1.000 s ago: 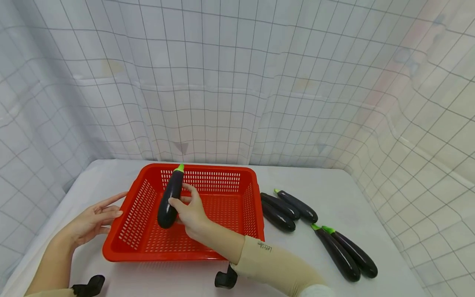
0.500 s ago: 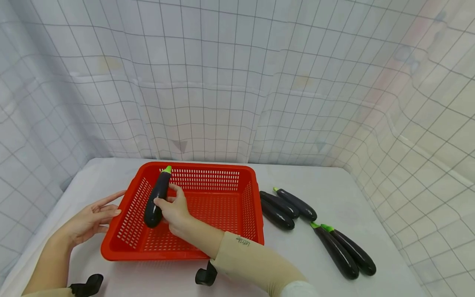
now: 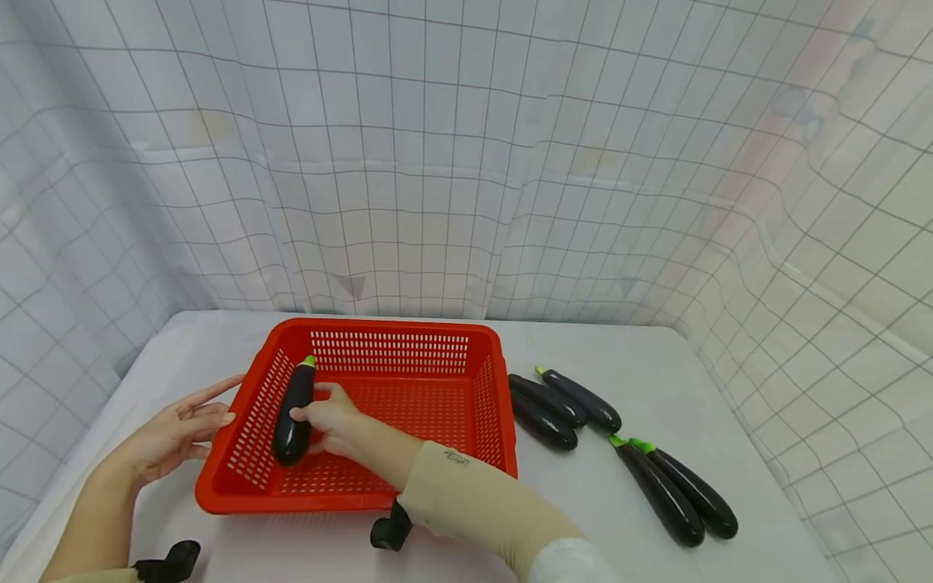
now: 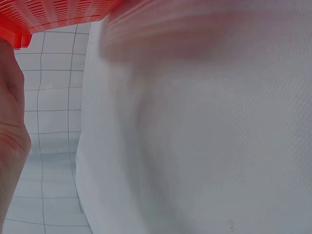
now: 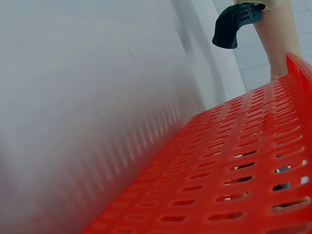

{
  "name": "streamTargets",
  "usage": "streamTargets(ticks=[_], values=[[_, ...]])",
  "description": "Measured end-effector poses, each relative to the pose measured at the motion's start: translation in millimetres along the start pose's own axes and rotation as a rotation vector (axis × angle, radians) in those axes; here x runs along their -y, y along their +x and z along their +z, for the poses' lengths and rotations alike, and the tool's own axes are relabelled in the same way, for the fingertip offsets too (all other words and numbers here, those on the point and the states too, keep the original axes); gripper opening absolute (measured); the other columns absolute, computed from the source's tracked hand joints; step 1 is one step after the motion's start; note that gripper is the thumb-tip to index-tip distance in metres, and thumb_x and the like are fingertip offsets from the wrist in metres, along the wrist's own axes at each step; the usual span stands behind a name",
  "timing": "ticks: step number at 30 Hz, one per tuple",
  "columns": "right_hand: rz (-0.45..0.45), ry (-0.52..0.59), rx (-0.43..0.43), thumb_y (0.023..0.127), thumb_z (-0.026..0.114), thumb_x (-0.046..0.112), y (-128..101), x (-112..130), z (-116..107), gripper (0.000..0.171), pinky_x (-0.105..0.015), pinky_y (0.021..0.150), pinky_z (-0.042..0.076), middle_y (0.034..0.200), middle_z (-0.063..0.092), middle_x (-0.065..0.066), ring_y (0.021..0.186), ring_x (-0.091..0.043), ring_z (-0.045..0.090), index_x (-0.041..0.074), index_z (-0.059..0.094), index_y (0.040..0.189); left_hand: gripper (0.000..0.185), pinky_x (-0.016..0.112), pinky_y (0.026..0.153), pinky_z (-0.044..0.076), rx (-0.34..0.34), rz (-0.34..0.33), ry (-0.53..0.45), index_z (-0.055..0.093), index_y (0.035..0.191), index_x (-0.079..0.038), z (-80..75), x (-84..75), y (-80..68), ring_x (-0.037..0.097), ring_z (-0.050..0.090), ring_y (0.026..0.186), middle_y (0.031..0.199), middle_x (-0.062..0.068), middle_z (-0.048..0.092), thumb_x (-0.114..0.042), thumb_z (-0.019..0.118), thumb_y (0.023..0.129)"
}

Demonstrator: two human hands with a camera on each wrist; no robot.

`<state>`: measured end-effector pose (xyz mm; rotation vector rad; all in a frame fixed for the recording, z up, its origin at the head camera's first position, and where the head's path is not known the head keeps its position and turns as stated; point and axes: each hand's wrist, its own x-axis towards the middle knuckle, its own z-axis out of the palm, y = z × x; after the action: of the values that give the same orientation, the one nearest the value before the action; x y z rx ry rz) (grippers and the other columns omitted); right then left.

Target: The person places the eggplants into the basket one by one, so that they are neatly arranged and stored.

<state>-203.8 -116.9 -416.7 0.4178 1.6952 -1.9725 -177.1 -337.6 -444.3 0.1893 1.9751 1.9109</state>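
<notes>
Inside the red perforated plastic basket (image 3: 397, 325), on its left side, my right hand (image 3: 335, 419) grips a dark eggplant (image 3: 290, 433) by its middle. The green stem end points to the back, and the eggplant lies low, close to the basket's left wall; whether it touches the bottom I cannot tell. My left hand (image 3: 175, 433) touches the basket's left rim from outside with fingers extended. The left wrist view catches the edge of the left hand (image 4: 9, 126) below the basket (image 4: 63, 12). In the right wrist view, the basket wall (image 5: 219, 161) hides the right hand and the eggplant.
Right of the basket, several more eggplants lie on the white tabletop: a cluster with one eggplant (image 3: 583, 398) at the back, and a pair with one eggplant (image 3: 659, 494) nearer the front. A white checked curtain (image 3: 408, 162) encloses the table at the back and sides.
My right hand has carried the eggplant leftward and then lowered it deeper into the basket, beside the left wall. The left hand stays at the rim.
</notes>
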Motion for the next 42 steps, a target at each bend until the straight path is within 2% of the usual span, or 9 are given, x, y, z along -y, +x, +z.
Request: streamTargets(ticks=[8, 16, 20, 33, 42], values=[[0.068, 0.009, 0.011, 0.081, 0.061, -0.008, 5.7, -6.6, 3.8, 0.043, -0.074, 0.081, 0.031, 0.105, 0.05, -0.02, 0.102, -0.043, 0.051, 0.014, 0.043, 0.113, 0.046, 0.042, 0.075, 0.053, -0.025, -0.009, 0.01, 0.04, 0.125, -0.053, 0.9, 1.0, -0.4, 0.008, 0.063, 0.095, 0.107, -0.021, 0.061, -0.017, 0.04, 0.098], [0.107, 0.001, 0.012, 0.082, 0.06, -0.007, 10.7, -9.0, 3.1, 0.044, -0.073, 0.082, 0.031, 0.105, 0.051, -0.024, 0.102, -0.045, 0.052, 0.015, 0.041, 0.116, 0.045, 0.043, 0.074, 0.054, 0.016, 0.01, -0.017, 0.043, 0.123, -0.052, -0.2, -0.4, -0.2, 0.01, 0.063, 0.095, 0.107, -0.016, 0.063, -0.015, 0.039, 0.098], [0.129, -0.009, 0.028, 0.084, 0.059, -0.005, 12.2, -9.8, 2.0, 0.044, -0.075, 0.08, 0.03, 0.106, 0.05, -0.024, 0.103, -0.048, 0.05, 0.017, 0.041, 0.117, 0.044, 0.043, 0.074, 0.053, 0.005, 0.004, -0.005, 0.043, 0.124, -0.051, 0.9, -0.5, -0.1, 0.01, 0.063, 0.094, 0.107, -0.017, 0.064, -0.015, 0.039, 0.098], [0.125, -0.055, 0.111, 0.088, 0.057, 0.002, 17.8, -14.1, -1.4, 0.042, -0.074, 0.076, 0.035, 0.112, 0.048, -0.023, 0.103, -0.048, 0.05, 0.026, 0.044, 0.121, 0.044, 0.042, 0.073, 0.054, -0.009, 0.002, 0.006, 0.043, 0.125, -0.05, 1.0, 0.3, 0.0, 0.01, 0.063, 0.094, 0.107, -0.018, 0.063, -0.016, 0.041, 0.097], [0.141, -0.044, 0.147, 0.089, 0.057, 0.004, 16.1, -13.3, -1.7, 0.043, -0.072, 0.078, 0.036, 0.112, 0.048, -0.022, 0.104, -0.047, 0.05, 0.026, 0.043, 0.122, 0.044, 0.042, 0.073, 0.054, -0.004, 0.002, 0.001, 0.043, 0.123, -0.052, -0.4, -0.9, 0.4, 0.01, 0.064, 0.093, 0.107, -0.018, 0.063, -0.015, 0.04, 0.098]])
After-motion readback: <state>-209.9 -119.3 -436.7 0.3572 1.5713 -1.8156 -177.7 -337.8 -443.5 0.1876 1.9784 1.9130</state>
